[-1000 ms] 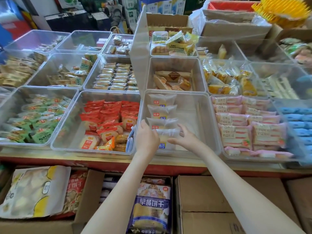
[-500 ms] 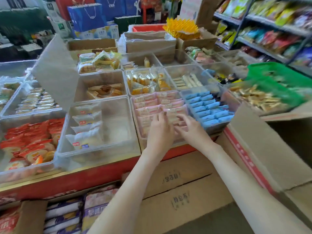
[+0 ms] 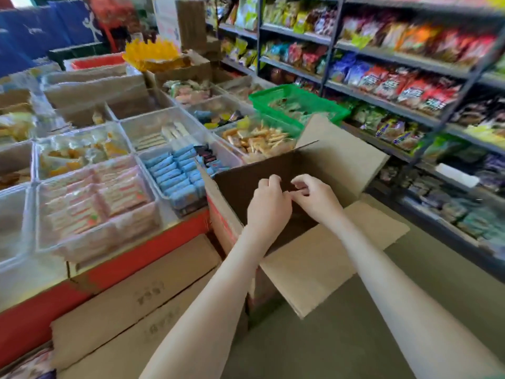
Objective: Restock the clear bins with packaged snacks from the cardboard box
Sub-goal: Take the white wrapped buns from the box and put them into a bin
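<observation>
Hands hover close together over the dark mouth of the open cardboard box (image 3: 240,184), which stands against the end of the red-edged counter (image 3: 136,255). The left hand (image 3: 269,206) and right hand (image 3: 314,198) nearly touch at the thumbs, with fingers curled inward. Motion blur makes it impossible to tell whether either pinches anything. The clear bins (image 3: 157,206) sit on the counter to the left of both hands. One is packed with pink packets (image 3: 120,192), and the next, just beside the box's raised flap, holds blue packets (image 3: 175,173). Stocked shelves (image 3: 396,58) line the right side.
</observation>
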